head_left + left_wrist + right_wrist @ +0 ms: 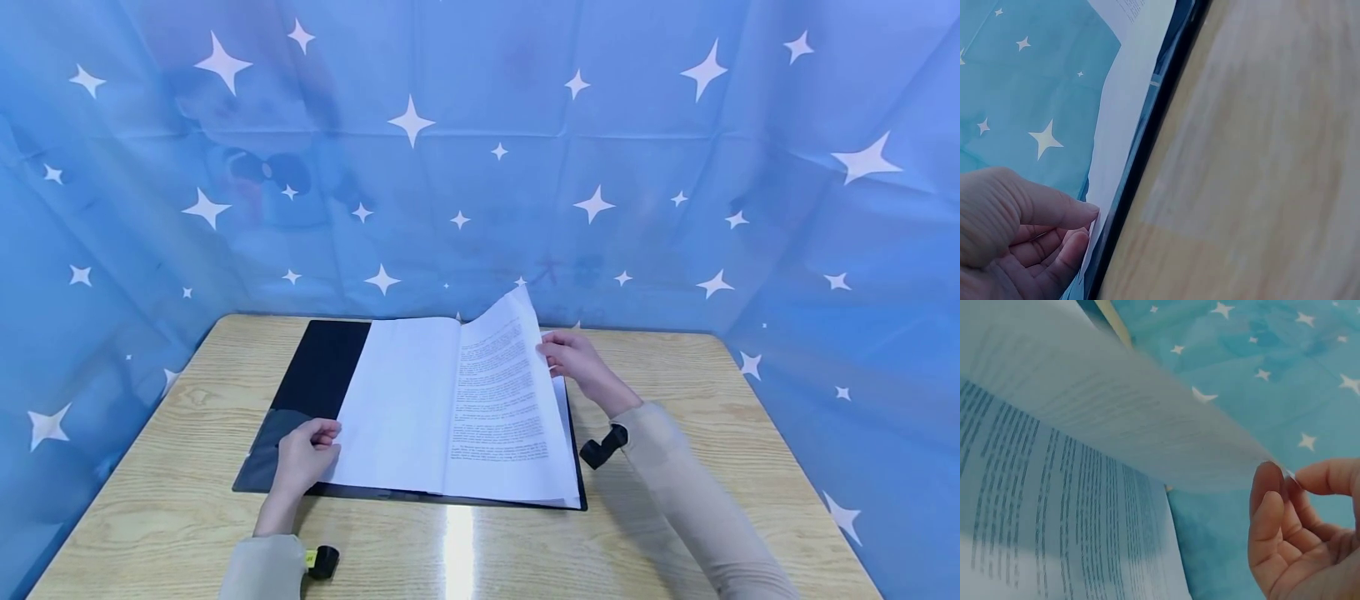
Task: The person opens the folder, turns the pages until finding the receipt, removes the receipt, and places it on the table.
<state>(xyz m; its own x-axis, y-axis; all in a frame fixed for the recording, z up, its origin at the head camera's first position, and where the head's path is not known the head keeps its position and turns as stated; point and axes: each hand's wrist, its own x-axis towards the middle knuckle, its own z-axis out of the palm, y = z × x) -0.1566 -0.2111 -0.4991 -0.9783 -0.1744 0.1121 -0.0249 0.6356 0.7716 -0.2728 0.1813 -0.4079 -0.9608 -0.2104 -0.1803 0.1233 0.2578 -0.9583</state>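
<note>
A black folder [324,358] lies open on the table with white sheets spread across it. On the left side the sheet [401,400] looks blank. The printed sheet [498,392] on the right is lifted and bends upward at its far corner. My right hand [577,360] pinches that sheet by its right edge between thumb and fingers. More printed text shows on the page beneath [1066,506] in the right wrist view. At the folder's near left, my left hand [303,454] pinches the outer edge of the left paper [1113,134], thumb on top.
The wooden table [660,367] extends around the folder on both sides and in front. Behind it hangs a blue curtain [495,179] with white stars. A bright light reflection [459,542] falls on the near part of the tabletop.
</note>
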